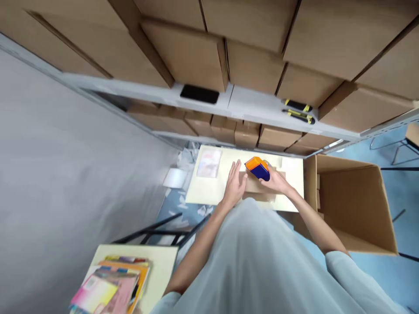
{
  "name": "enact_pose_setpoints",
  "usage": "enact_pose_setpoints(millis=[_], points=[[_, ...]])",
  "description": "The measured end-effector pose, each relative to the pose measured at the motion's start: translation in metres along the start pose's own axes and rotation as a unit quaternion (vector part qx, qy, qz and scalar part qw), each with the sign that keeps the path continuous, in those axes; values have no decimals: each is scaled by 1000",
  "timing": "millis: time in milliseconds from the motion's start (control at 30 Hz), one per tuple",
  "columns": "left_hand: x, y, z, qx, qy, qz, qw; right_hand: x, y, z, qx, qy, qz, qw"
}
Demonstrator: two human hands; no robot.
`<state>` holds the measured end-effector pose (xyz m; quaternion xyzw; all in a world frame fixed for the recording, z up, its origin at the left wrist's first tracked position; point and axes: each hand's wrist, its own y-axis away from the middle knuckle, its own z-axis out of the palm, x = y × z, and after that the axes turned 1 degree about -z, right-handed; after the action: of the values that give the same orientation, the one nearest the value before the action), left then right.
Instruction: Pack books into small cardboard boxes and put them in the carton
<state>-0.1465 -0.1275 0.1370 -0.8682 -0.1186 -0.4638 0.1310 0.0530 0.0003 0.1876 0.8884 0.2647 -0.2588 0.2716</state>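
My right hand (276, 181) is wrapped round an orange and dark blue tape dispenser (257, 168), tilted above a small cardboard box (257, 186). The box lies on a cream table (204, 192) in front of my body. At the box's left side, my left hand (234, 185) has its fingers stretched out and holds nothing. Whether its thumb presses on the box, I cannot tell. Part of the box is hidden under the dispenser and my right hand. A flat printed sheet or packet (209, 163) lies on the table to the left.
Shelves packed with cardboard boxes (255, 65) rise beyond the table. On a shelf edge lie a black phone-like slab (199, 93) and two black-and-yellow cutters (298, 111). A large open carton (356, 205) stands at right. Papers (111, 283) are piled lower left, beside a grey wall (65, 174).
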Motion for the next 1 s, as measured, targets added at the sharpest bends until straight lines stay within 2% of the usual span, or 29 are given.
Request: enact_pose_setpoints(millis=[100,233,433,700,833,1000], points=[[4,26,7,-5,25,-37,999,3,32,30,-28,-81,28,996],[10,38,-2,-14,60,-81,995,4,60,45,-31,-116,42,992],[23,37,-28,-71,154,-116,979,4,81,41,-30,-58,29,997],[34,37,-51,-123,195,-154,961,-2,93,32,-45,-21,-28,998],[33,39,-56,-143,216,-163,952,-4,101,35,-13,14,-76,997],[40,43,-65,-143,207,-131,959,-10,110,34,32,55,-139,988]])
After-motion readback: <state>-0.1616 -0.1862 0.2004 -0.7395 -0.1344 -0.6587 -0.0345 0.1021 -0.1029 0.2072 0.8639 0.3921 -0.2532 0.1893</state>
